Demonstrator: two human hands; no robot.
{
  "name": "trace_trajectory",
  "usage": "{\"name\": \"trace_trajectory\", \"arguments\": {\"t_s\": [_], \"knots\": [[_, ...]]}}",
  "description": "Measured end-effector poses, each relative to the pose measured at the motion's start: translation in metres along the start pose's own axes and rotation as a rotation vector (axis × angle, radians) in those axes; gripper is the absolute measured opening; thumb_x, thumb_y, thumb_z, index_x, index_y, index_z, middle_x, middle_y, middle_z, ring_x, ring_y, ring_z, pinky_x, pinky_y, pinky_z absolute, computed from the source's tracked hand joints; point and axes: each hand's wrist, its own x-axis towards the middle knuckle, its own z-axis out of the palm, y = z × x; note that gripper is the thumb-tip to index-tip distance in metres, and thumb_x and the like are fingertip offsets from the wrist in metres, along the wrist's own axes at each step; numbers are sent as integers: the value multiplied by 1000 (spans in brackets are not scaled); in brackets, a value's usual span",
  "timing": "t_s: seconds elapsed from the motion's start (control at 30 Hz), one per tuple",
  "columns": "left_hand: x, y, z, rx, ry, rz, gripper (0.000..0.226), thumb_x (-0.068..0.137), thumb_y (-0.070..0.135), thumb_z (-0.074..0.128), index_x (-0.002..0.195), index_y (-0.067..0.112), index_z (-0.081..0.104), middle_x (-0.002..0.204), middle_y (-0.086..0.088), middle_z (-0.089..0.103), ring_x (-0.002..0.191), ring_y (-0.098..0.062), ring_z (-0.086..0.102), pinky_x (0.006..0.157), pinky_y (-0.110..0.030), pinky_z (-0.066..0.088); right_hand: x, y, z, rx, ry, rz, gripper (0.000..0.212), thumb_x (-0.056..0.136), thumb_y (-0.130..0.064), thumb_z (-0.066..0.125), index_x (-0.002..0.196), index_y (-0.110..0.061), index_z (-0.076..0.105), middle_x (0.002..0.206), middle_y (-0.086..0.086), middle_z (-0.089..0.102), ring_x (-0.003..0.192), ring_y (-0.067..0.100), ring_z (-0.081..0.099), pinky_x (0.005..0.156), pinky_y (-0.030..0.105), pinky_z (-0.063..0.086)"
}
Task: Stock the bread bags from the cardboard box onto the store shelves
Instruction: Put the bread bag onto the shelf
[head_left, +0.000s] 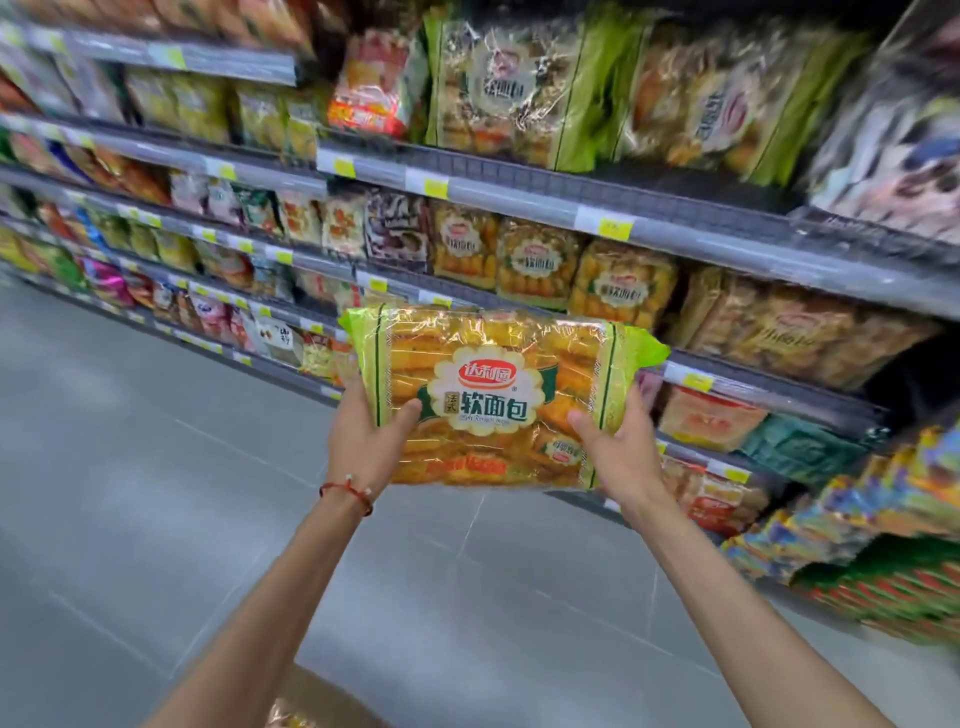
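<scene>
1. Over on the far left, a grey tiled floor (130, 493) runs along the foot of the store shelves (519, 196), whose rows of bright, blurred packets stretch away into the distance.
2. Down at the bottom edge, just left of centre, a corner of the cardboard box (332, 699) pokes into view on the floor. Something in shiny wrapping shows inside it, too little to say what.
3. Next comes the left hand (363, 441), with a red string bracelet (347, 491) on its wrist. Its thumb lies across the front of the bread bag (498, 400) and its fingers go behind the bag's left end, grasping it.
4. Between the two hands the bread bag is held up in the air, lengthwise, label towards the person, in front of the shelves and touching none of them. It is clear plastic with green ends, golden rolls inside and a white scalloped label.
5. The right hand (618, 447) grasps the bag's right end the same way, thumb on the front, fingers hidden behind.
6. Behind, on the shelf just above the held bag, matching bags (537, 265) stand upright in a row, and yellow price tags (435, 188) sit along the shelf rails.
7. Far right, the lower shelves hold stacked colourful packets, too blurred to read.
</scene>
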Motion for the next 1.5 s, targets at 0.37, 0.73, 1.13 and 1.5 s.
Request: {"name": "trace_trajectory", "arguments": {"t_s": [0.37,0.73,1.13,1.5], "knots": [[141,124,97,-21,-14,259,36,85,39,69,115,23,55,116,-5,64,107,-27,60,94,-47,50,140,-73,-68,46,219,-127,77,101,-25,64,162,-19,19,138,-35,33,127,-16,26,105,11,18],[284,231,183,-179,-62,479,22,91,29,67,104,30,49,105,-4,62,94,-24,59,78,-34,45,285,-122,-104,-40,529,-279,83,98,-36,66,164,-20,18,166,-11,27,152,7,24,126,34,20],[373,273,288,-158,-130,425,31,83,34,68,98,10,57,93,-9,68,86,-29,64,80,-45,54,412,-113,-158,-100,656,-270,58,98,-20,68,149,-14,42,139,-3,60,130,17,56,118,36,37],[405,272,359,-244,-230,364,87,80,58,64,145,4,42,148,-17,50,137,-27,47,113,-45,39,480,-47,-198,-76,690,-220,76,91,-57,64,154,-32,28,150,7,51,138,35,51,110,63,43]]}}
